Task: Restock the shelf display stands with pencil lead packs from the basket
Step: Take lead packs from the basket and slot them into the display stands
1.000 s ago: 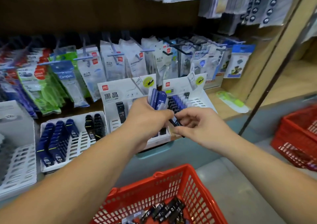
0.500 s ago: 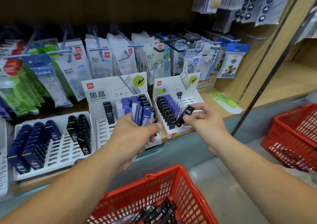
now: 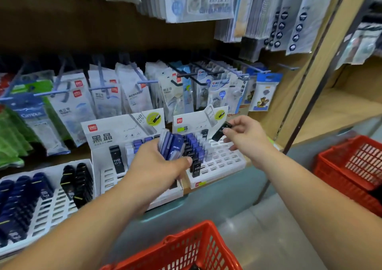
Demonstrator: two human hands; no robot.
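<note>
The black lead pack (image 3: 221, 132) is pinched between thumb and fingertips of the right hand (image 3: 246, 137), just above the white display stand (image 3: 225, 162), while the left hand (image 3: 157, 166) clamps a fistful of blue packs (image 3: 171, 145) that I'd say could fan out and spill if that grip slackens.

Glossy plastic pack (image 3: 220, 132), wooden shelf (image 3: 339, 112)

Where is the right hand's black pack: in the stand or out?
Out: the right hand pinches the black pack, tilted, above empty slots of the stand.
</note>
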